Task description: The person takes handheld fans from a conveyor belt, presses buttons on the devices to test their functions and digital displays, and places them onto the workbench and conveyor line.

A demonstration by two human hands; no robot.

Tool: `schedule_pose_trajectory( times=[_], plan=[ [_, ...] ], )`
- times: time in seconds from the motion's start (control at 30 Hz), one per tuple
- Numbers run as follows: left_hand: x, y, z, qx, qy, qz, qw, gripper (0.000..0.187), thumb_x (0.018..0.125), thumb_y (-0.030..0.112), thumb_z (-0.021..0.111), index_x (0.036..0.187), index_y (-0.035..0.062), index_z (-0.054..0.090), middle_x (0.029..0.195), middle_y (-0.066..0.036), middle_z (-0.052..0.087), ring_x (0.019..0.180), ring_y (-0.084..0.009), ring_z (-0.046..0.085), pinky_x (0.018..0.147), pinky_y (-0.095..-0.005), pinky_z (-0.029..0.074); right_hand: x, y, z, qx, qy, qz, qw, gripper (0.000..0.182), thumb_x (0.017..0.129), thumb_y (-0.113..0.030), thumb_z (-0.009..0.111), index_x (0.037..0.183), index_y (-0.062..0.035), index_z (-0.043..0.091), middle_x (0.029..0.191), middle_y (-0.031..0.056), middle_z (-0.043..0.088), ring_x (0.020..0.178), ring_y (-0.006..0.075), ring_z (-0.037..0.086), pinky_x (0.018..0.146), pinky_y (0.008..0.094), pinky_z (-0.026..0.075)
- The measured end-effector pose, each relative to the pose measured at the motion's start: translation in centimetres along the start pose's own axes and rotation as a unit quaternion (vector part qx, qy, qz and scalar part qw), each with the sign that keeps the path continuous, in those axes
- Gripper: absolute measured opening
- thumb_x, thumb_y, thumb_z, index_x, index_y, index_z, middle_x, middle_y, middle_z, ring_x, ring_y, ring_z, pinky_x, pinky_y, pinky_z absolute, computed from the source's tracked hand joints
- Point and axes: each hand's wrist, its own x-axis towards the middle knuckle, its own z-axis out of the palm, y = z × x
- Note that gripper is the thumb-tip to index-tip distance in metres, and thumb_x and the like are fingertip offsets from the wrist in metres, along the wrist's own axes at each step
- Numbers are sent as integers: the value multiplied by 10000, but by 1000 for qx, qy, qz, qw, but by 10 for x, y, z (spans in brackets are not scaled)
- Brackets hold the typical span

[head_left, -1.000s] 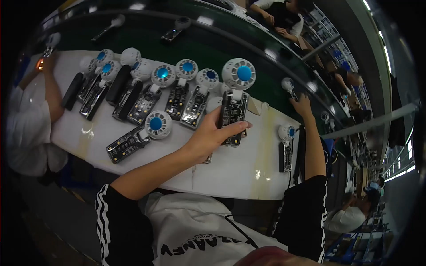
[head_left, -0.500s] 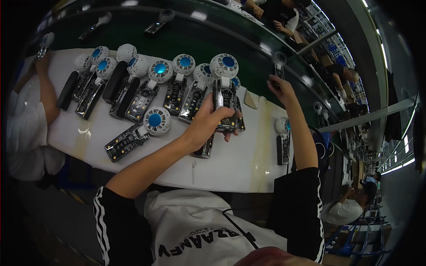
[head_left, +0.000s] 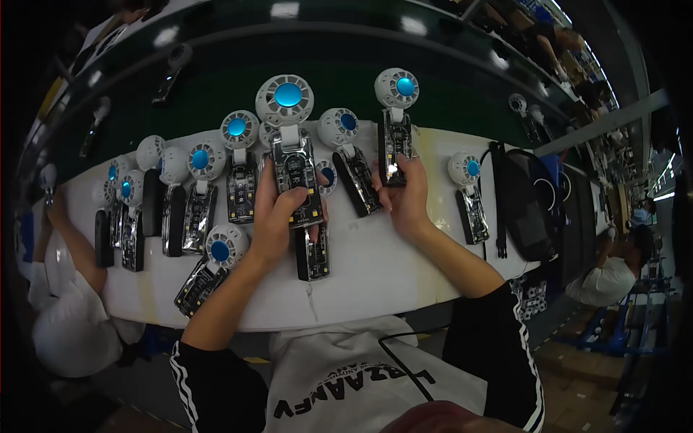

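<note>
My left hand (head_left: 278, 220) is wrapped round the clear handle of a white round-headed device (head_left: 287, 101), held upright with its blue disc facing me. To its right, my right hand (head_left: 406, 195) grips a similar device (head_left: 396, 88) by its transparent handle with a visible circuit board. Another device (head_left: 354, 162) lies between the two hands, apart from the held ones. Below my left hand, the handle of one more device (head_left: 313, 256) shows on the white table (head_left: 368, 278); my hand and the held device partly hide it.
Several similar devices (head_left: 200, 206) stand in a row at the left, one (head_left: 225, 245) near my left forearm. Another (head_left: 471, 198) lies at the right beside a black bag (head_left: 530, 209). Beyond runs a green conveyor (head_left: 224, 86). A co-worker's arm (head_left: 76, 242) is far left.
My right hand has come back from the conveyor side to the table with a device in it. My left hand still holds its device. The whole view has turned.
</note>
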Motion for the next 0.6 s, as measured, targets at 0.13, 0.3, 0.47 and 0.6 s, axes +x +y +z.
schedule_pose_trajectory(
  times=[0.13, 0.3, 0.47, 0.6],
  plan=[
    [-2, -2, 0, 9, 7, 14, 1000, 416, 784, 140, 453, 1158, -1, 336, 998, -183, 490, 636, -236, 589, 334, -275, 463, 8, 9, -14, 61, -3, -34, 998, 234, 896, -212, 401, 1070, -59, 367, 887, 118, 563, 555, 138, 534, 376, 222, 342],
    [-2, -3, 3, 2, 23, 3, 1000, 443, 775, 164, 468, 1156, -20, 334, 976, -190, 480, 618, -250, 586, 332, -283, 466, 7, 9, -10, 23, 8, -25, 999, 281, 886, -238, 401, 1106, -64, 376, 920, 125, 550, 581, 136, 524, 407, 220, 326],
    [-2, -4, -2, 7, 7, -4, 1000, 447, 778, 132, 457, 1177, -9, 314, 983, -189, 478, 629, -259, 586, 352, -292, 476, 5, 12, -13, 10, -1, -26, 1000, 306, 888, -231, 416, 1140, -65, 366, 923, 112, 558, 607, 129, 536, 437, 214, 340],
    [-2, -4, -4, -7, -4, -13, 1000, 467, 778, 94, 443, 1209, 25, 278, 1001, -194, 468, 656, -269, 588, 380, -301, 491, 3, 12, -14, 22, -15, -32, 999, 294, 899, -228, 409, 1142, -70, 365, 935, 106, 559, 609, 128, 534, 441, 215, 342]
  ],
)
